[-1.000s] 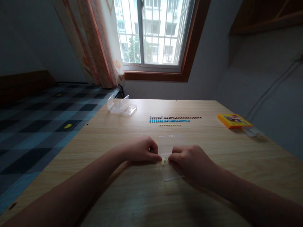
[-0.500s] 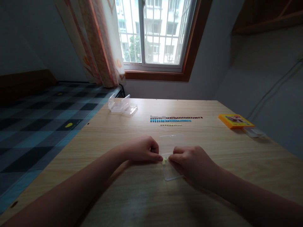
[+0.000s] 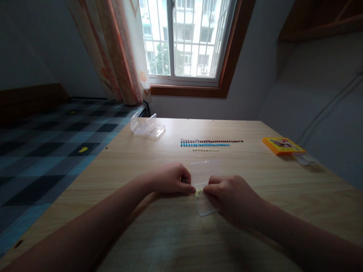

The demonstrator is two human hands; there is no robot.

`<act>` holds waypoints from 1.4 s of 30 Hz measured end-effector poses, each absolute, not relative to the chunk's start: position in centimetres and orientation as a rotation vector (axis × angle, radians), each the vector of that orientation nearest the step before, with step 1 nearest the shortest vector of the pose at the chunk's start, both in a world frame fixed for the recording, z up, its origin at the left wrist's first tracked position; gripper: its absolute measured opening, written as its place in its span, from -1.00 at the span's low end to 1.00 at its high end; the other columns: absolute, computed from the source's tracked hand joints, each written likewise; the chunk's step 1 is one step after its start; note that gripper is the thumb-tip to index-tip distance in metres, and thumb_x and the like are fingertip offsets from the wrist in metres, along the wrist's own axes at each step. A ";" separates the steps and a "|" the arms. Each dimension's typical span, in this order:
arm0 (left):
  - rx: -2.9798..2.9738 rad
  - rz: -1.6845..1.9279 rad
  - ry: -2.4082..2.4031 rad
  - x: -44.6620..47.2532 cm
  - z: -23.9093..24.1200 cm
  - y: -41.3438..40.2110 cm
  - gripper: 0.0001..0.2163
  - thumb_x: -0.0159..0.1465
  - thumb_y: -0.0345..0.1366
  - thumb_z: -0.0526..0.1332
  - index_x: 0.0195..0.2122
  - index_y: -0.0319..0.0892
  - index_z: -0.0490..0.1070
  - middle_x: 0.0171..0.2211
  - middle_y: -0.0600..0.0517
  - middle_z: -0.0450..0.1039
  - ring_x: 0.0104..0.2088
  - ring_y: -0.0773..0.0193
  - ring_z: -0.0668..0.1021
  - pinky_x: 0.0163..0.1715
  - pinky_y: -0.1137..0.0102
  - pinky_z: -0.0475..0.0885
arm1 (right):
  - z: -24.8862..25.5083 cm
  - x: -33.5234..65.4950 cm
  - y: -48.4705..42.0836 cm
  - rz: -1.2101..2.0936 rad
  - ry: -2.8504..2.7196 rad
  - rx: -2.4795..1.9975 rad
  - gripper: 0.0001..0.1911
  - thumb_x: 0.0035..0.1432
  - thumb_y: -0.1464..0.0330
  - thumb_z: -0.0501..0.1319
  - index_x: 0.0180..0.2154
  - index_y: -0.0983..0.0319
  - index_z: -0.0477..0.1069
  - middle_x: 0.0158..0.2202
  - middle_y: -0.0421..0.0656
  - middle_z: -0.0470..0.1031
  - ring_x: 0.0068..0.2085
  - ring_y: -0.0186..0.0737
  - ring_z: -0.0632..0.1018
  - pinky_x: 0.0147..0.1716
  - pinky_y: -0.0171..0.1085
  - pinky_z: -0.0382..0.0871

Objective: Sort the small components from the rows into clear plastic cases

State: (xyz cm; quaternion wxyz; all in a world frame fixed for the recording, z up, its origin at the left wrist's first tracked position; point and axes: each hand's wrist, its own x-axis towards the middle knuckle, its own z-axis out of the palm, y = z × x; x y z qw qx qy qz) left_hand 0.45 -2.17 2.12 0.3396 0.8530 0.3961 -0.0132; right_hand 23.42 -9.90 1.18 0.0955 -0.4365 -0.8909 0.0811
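Note:
A clear plastic case point(image 3: 209, 208) lies spread out on the table in front of me, its far half reaching past my fingers. Several small pale yellow pieces point(image 3: 199, 192) sit near the middle of it. My left hand point(image 3: 173, 178) is curled, with its thumb tip against the left side of these pieces. From the other side, my right hand point(image 3: 229, 193) has its thumb and fingers pinched together at the pieces' right end and covers the right part of the case. Whatever lies between the fingertips of each hand is too small or hidden to make out.
Beyond the case run rows of tiny dark brown pieces point(image 3: 212, 141), blue pieces point(image 3: 204, 145) and yellowish pieces point(image 3: 205, 150). An open clear box point(image 3: 147, 127) stands at the table's far left. At the right lies an orange-yellow box point(image 3: 283, 146) with a clear container point(image 3: 304, 158) beside it.
More of the pale yellow pieces shows between my fingertips, and my right fingers have shifted slightly to the right. Otherwise both hands keep their places.

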 end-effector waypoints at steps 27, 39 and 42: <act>2.218 -0.031 1.033 0.5 2.3 -2.3 -0.70 0.18 -0.02 0.32 -0.39 -0.19 0.60 -0.50 0.07 0.52 -0.49 0.33 0.42 -0.52 0.42 0.18 | 1.2 23.5 -9.9 0.241 -2.662 -1.328 -0.82 0.22 0.49 0.20 -0.42 0.21 0.49 -0.37 -0.22 0.53 -0.45 -0.38 0.39 -0.44 -0.28 -0.02; 2.220 -0.026 1.042 0.6 2.3 -2.3 -0.71 0.18 -0.03 0.31 -0.39 -0.18 0.60 -0.49 0.07 0.52 -0.47 0.32 0.43 -0.51 0.43 0.19 | 0.8 23.5 -9.8 0.213 -2.638 -1.306 -0.84 0.17 0.52 0.23 -0.40 0.19 0.52 -0.38 -0.24 0.54 -0.45 -0.37 0.41 -0.45 -0.27 0.00; 2.213 -0.023 1.047 0.5 2.3 -2.3 -0.71 0.18 -0.03 0.31 -0.39 -0.18 0.60 -0.49 0.07 0.53 -0.47 0.31 0.43 -0.51 0.43 0.19 | 0.9 23.6 -9.9 0.161 -2.621 -1.267 -0.83 0.18 0.52 0.23 -0.42 0.19 0.51 -0.41 -0.24 0.53 -0.46 -0.36 0.43 -0.46 -0.28 0.02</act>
